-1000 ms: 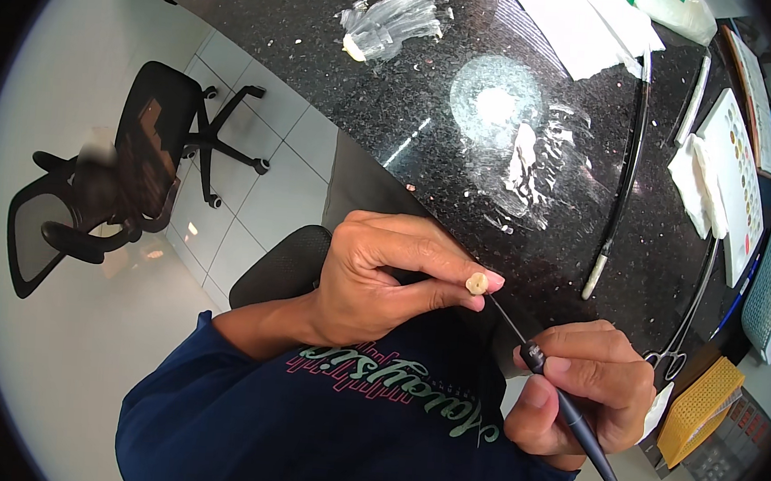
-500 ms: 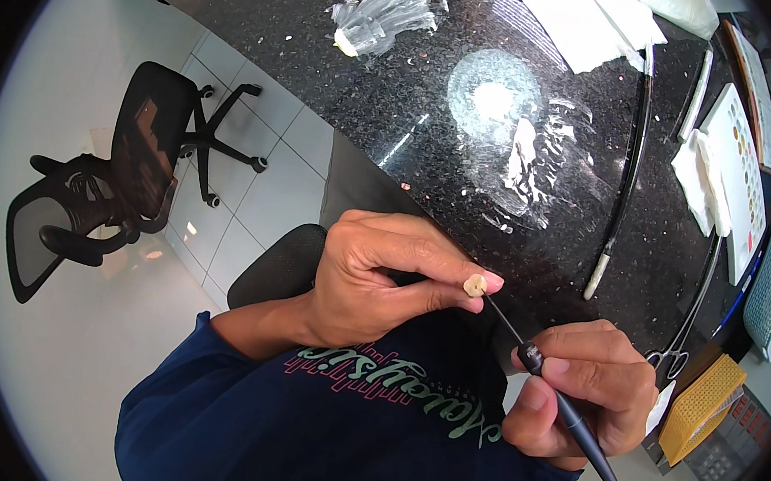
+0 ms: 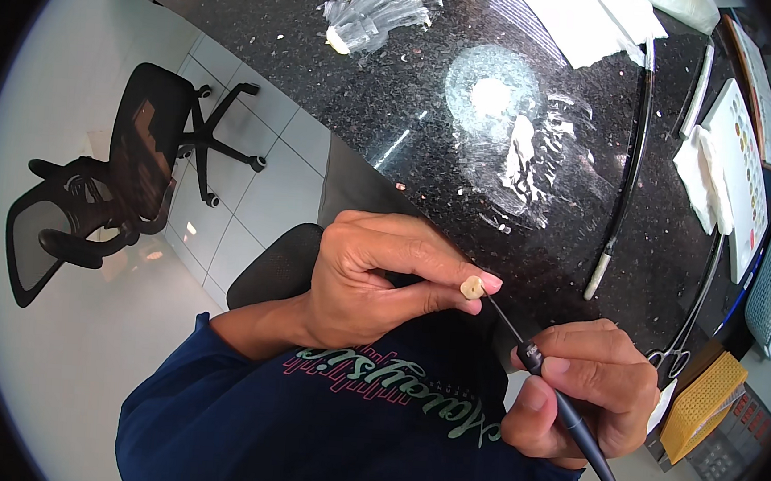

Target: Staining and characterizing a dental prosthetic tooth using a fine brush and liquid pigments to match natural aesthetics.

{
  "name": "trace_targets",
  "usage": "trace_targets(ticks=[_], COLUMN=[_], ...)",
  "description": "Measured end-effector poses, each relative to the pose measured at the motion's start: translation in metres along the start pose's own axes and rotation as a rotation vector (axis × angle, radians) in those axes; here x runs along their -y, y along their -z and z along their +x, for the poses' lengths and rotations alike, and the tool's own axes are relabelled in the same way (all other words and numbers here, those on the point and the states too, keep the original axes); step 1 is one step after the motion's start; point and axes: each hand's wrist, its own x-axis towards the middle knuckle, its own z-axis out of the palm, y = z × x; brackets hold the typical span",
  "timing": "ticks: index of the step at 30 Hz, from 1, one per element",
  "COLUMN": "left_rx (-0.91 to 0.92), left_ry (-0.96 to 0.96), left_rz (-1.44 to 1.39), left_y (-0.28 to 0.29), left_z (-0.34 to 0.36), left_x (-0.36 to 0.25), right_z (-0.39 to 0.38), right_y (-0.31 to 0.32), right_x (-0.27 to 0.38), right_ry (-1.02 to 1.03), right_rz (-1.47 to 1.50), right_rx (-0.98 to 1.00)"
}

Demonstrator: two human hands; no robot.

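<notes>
My left hand (image 3: 383, 276) pinches a small cream-coloured dental crown (image 3: 472, 288) between thumb and forefinger. A small dark spot marks the face of the crown. My right hand (image 3: 585, 389) grips a slim dark-handled tool (image 3: 576, 424) like a pen, its tapered end pointing down and right. The tool's thin shaft reaches up and left to the right side of the crown. Whether its tip touches the crown, I cannot tell. Both hands are held in front of my dark blue shirt, at the near edge of the black speckled worktop (image 3: 368, 105).
White smears (image 3: 525, 161) and a milky patch (image 3: 379, 17) mark the worktop. A black and white rod (image 3: 627, 177) lies to the right, near scissor-handled forceps (image 3: 687, 333), crumpled tissue (image 3: 705, 173) and a white palette (image 3: 739, 176). A yellow basket (image 3: 705, 406) is at right, an office chair (image 3: 151, 135) at left.
My left hand and the crown have shifted very slightly left and turned a little. The tool and my right hand look almost still.
</notes>
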Motion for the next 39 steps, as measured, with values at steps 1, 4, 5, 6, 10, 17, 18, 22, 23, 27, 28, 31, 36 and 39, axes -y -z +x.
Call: trace_targets(ticks=[1, 4, 5, 6, 10, 17, 18, 22, 23, 27, 28, 31, 36, 39], left_rx=[0.0, -0.005, -0.004, -0.003, -0.011, -0.006, 0.002, -0.012, -0.013, -0.012, -0.012, -0.008, -0.004, 0.001], left_ry=[0.001, -0.003, 0.004, 0.011, 0.016, 0.016, 0.01, 0.018, 0.022, 0.02, 0.021, 0.031, 0.008, 0.017], left_rz=[0.0, -0.015, -0.017, -0.02, -0.035, -0.024, -0.026, -0.046, -0.043, -0.019, -0.019, -0.012, -0.022, -0.016], left_y=[-0.0002, -0.0009, -0.0008, -0.0008, -0.0016, 0.0005, 0.0001, -0.0016, -0.0011, 0.0, 0.0002, 0.0, 0.001, 0.0015], left_z=[-0.0001, 0.0002, -0.0001, -0.0004, -0.0006, -0.0013, -0.0004, -0.0008, -0.0008, -0.0007, -0.0009, -0.0001, 0.0012, 0.001], left_x=[0.0004, 0.001, 0.0006, 0.0005, -0.0001, 0.0012, 0.0014, 0.002, 0.0014, 0.0013, 0.0011, 0.0003, 0.0019, 0.0012], right_z=[0.0001, -0.0003, -0.0003, 0.0002, 0.0003, 0.0001, 0.0002, 0.0032, 0.0041, 0.0036, 0.0042, 0.004, 0.0063, 0.0077], right_y=[0.0003, 0.0014, 0.0016, 0.0016, 0.0013, 0.0018, 0.0028, 0.0059, 0.0063, 0.0061, 0.0053, 0.0051, 0.0041, 0.0058], right_x=[-0.0004, 0.0001, 0.0004, 0.0006, 0.0001, -0.0018, -0.0008, 0.0023, 0.0027, 0.0034, 0.0038, 0.0024, 0.0019, 0.0035], right_ry=[0.008, 0.017, 0.019, 0.019, 0.027, 0.028, 0.024, -0.014, -0.019, -0.031, -0.03, -0.024, -0.019, -0.03], right_rz=[0.003, -0.001, -0.006, -0.005, 0.008, 0.033, 0.028, 0.005, -0.013, -0.002, -0.014, -0.017, -0.02, -0.046], right_rx=[0.003, 0.007, 0.011, 0.011, 0.011, 0.027, 0.022, 0.063, 0.087, 0.079, 0.081, 0.069, 0.065, 0.123])
